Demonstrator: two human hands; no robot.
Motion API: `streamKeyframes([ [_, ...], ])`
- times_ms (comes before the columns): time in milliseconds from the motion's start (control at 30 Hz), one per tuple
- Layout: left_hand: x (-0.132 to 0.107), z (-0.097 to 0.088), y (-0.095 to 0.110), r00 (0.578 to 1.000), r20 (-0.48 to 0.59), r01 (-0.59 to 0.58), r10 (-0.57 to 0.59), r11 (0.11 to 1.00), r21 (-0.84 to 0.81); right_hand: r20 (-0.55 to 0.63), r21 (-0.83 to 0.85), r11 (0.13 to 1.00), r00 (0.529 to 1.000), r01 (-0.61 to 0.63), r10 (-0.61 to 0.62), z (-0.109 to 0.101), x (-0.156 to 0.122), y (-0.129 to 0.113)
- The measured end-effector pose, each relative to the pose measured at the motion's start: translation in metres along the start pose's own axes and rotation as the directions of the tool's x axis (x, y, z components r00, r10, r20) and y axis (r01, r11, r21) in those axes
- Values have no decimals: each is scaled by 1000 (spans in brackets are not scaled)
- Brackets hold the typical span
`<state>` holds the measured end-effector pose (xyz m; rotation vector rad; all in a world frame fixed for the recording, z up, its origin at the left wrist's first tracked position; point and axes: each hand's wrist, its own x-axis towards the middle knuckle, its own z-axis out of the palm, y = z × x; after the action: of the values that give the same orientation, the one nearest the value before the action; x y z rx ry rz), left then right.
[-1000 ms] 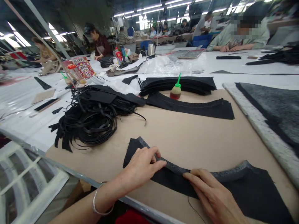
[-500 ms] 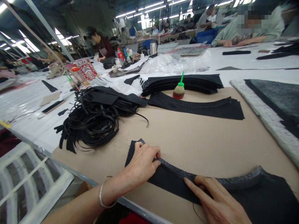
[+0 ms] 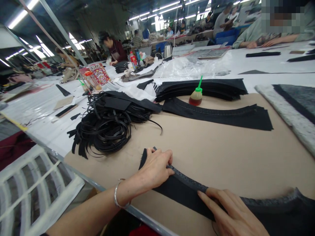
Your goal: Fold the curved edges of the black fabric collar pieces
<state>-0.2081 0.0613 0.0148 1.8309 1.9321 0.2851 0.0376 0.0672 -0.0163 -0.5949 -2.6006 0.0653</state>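
Note:
A curved black fabric piece (image 3: 182, 188) with a folded grey edge lies on the tan board (image 3: 216, 147) near the table's front. My left hand (image 3: 155, 168) presses on its left end, fingers curled and pinching the folded edge. My right hand (image 3: 231, 214) lies on the same piece further right, fingers stretched along the fold and pressing it flat. A silver bangle (image 3: 118, 198) sits on my left wrist.
A tangle of black straps (image 3: 105, 124) lies to the left. Stacks of curved black pieces (image 3: 216, 114) and a small glue bottle with a green nozzle (image 3: 196, 96) sit behind. Grey felt (image 3: 290, 108) lies at the right. Other people work at far tables.
The view has shifted right and down a little. My left hand stays at the fabric's left end, and my right hand has slid slightly right along the folded edge.

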Motion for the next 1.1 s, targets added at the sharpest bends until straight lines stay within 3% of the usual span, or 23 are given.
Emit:
streamKeyframes([
  [133, -2, -3, 3, 1000, -9, 14, -14, 1000, 21, 63, 31, 1000, 998, 5, -6, 18, 22, -16],
  [300, -7, -10, -8, 996, -73, 47, -46, 999, 15, 20, 6, 1000, 1000, -4, 4, 40, 33, -26],
  [533, -4, -25, -32, 991, -58, 114, -118, 991, -76, 55, 21, 999, 998, -32, 31, 41, 31, -22],
  [733, 1, -30, -31, 994, -15, 104, -106, 990, -92, 72, -64, 998, 997, 14, -9, 43, 30, -18],
  [1100, 6, -25, -30, 992, -42, 115, -116, 993, -36, 65, -92, 995, 998, 30, -24, 47, 32, -20],
])
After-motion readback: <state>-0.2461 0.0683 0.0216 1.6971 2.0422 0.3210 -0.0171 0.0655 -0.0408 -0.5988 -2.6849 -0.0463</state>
